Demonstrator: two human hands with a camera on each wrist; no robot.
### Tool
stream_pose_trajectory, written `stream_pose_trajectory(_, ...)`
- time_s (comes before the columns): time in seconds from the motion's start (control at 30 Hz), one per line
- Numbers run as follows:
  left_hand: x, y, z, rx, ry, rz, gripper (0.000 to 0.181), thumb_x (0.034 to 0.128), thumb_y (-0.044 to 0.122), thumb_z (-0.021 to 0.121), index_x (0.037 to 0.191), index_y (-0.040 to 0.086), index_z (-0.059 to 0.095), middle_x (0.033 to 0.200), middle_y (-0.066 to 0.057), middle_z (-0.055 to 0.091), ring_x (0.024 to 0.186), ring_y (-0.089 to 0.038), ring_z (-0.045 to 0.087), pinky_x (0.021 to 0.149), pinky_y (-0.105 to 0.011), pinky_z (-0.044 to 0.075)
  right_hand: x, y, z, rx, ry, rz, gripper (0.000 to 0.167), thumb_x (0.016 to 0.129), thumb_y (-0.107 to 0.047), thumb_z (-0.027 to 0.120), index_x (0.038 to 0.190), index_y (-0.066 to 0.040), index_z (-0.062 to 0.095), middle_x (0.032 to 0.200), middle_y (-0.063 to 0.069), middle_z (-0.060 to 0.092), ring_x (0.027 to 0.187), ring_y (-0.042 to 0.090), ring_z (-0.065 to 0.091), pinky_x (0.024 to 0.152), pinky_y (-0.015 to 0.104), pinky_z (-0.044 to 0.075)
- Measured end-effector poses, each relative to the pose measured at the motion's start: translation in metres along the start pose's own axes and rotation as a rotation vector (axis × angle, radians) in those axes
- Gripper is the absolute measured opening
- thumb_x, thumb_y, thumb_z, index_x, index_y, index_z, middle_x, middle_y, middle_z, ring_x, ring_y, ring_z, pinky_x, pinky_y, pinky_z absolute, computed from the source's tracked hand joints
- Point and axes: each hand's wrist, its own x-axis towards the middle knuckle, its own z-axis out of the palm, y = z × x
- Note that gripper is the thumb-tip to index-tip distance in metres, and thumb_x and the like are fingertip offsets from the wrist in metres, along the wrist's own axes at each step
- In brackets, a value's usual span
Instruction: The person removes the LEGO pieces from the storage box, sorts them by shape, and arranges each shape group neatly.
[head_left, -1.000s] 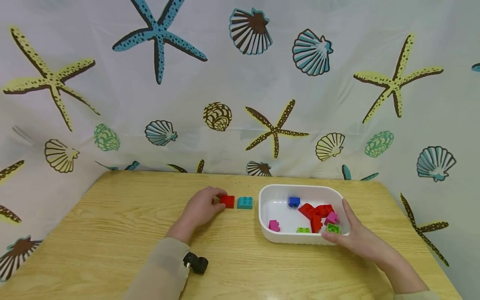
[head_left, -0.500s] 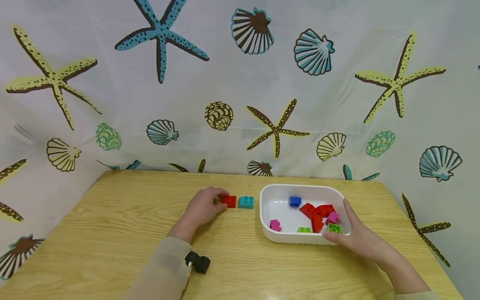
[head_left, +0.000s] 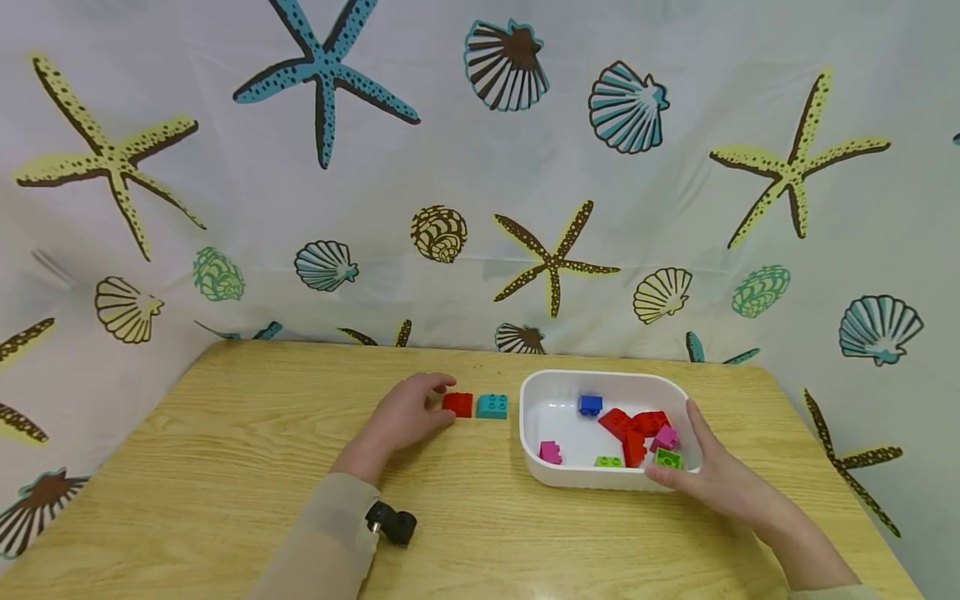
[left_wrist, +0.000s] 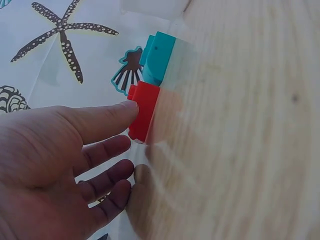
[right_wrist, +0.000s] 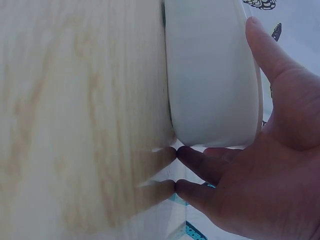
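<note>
A red toy brick lies on the table beside a teal toy brick, with a small gap between them. My left hand is at the red brick's left end, its thumb and index finger spread apart. In the left wrist view the thumb tip overlaps the red brick, and the other fingers are loosely bent. My right hand grips the right end of a white plastic bin, thumb at its front wall and fingers along its right side.
Inside the bin lie a blue brick, several red bricks, pink bricks and green bricks. A wooden table meets a patterned cloth behind and at the sides.
My left thumb and index finger have spread apart around the red brick's end. The bricks, the bin and the right hand look the same, apart from a slight camera shift.
</note>
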Motion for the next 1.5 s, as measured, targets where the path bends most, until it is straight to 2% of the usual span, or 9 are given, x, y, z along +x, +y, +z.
stream_pose_trajectory(0.13, -0.001, 0.003, -0.004, -0.029, 0.002, 0.000, 0.053, 0.1047, 0.013, 0.078, 0.154, 0.006, 0.062, 0.151, -0.018, 0.063, 0.129, -0.040, 0.062, 0.113, -0.057, 0.051, 0.000, 0.000, 0.000, 0.014, -0.005, 0.001, 0.135, 0.099, -0.057, 0.079, 0.171, -0.010, -0.026, 0.177, 0.037, -0.008, 0.159, 0.067, 0.003, 0.121, 0.082, 0.017)
stream_pose_trajectory(0.3, 0.001, 0.014, -0.007, -0.021, 0.011, 0.049, 0.053, 0.1080, 0.016, 0.074, 0.158, 0.006, 0.059, 0.161, -0.018, 0.055, 0.144, -0.044, 0.055, 0.117, -0.060, 0.048, 0.000, 0.000, 0.001, 0.013, -0.012, 0.021, 0.135, 0.098, -0.057, 0.078, 0.171, -0.010, -0.025, 0.178, 0.036, -0.007, 0.159, 0.067, 0.003, 0.120, 0.082, 0.018)
stream_pose_trajectory(0.53, 0.005, 0.047, -0.012, -0.003, 0.030, 0.140, 0.058, 0.1058, 0.019, 0.078, 0.160, 0.010, 0.058, 0.164, -0.014, 0.055, 0.154, -0.038, 0.047, 0.125, -0.057, 0.040, 0.000, -0.003, -0.001, 0.000, 0.001, 0.015, 0.135, 0.098, -0.058, 0.078, 0.172, -0.010, -0.025, 0.178, 0.036, -0.006, 0.159, 0.067, 0.005, 0.120, 0.081, 0.020)
stream_pose_trajectory(0.73, 0.005, 0.072, -0.013, -0.022, 0.000, 0.208, 0.064, 0.1052, 0.020, 0.079, 0.163, 0.011, 0.055, 0.167, -0.014, 0.052, 0.156, -0.037, 0.046, 0.126, -0.055, 0.039, -0.001, -0.004, 0.000, 0.008, -0.001, 0.002, 0.136, 0.098, -0.057, 0.079, 0.171, -0.010, -0.025, 0.178, 0.036, -0.006, 0.159, 0.067, 0.004, 0.121, 0.081, 0.019)
stream_pose_trajectory(0.93, 0.007, 0.093, -0.003, -0.001, -0.024, 0.260, 0.065, 0.1077, 0.027, 0.076, 0.166, 0.014, 0.051, 0.173, -0.011, 0.044, 0.163, -0.036, 0.034, 0.131, -0.057, 0.028, -0.001, -0.005, 0.000, 0.016, -0.004, 0.004, 0.136, 0.098, -0.057, 0.079, 0.171, -0.010, -0.025, 0.178, 0.036, -0.006, 0.159, 0.067, 0.003, 0.120, 0.082, 0.018)
stream_pose_trajectory(1.13, 0.008, 0.121, 0.011, 0.027, -0.065, 0.310, 0.065, 0.1077, 0.030, 0.076, 0.166, 0.014, 0.052, 0.175, -0.006, 0.041, 0.168, -0.032, 0.021, 0.133, -0.059, 0.022, -0.001, -0.004, 0.000, 0.026, -0.006, 0.004, 0.135, 0.098, -0.057, 0.079, 0.171, -0.010, -0.025, 0.178, 0.036, -0.007, 0.159, 0.066, 0.002, 0.121, 0.081, 0.018)
stream_pose_trajectory(1.27, 0.011, 0.137, 0.022, 0.067, -0.080, 0.329, 0.067, 0.1067, 0.031, 0.077, 0.166, 0.016, 0.052, 0.175, -0.003, 0.042, 0.168, -0.030, 0.020, 0.133, -0.060, 0.019, 0.000, -0.004, 0.000, 0.025, -0.003, 0.018, 0.136, 0.098, -0.058, 0.079, 0.172, -0.011, -0.025, 0.178, 0.036, -0.006, 0.159, 0.066, 0.003, 0.121, 0.081, 0.018)
stream_pose_trajectory(1.5, 0.017, 0.154, 0.041, 0.160, -0.079, 0.348, 0.066, 0.1059, 0.037, 0.077, 0.165, 0.020, 0.054, 0.176, -0.002, 0.040, 0.168, -0.031, 0.020, 0.133, -0.064, 0.014, 0.001, -0.004, 0.000, 0.025, -0.001, 0.020, 0.135, 0.098, -0.059, 0.078, 0.172, -0.010, -0.024, 0.178, 0.036, -0.005, 0.159, 0.066, 0.004, 0.121, 0.082, 0.020)
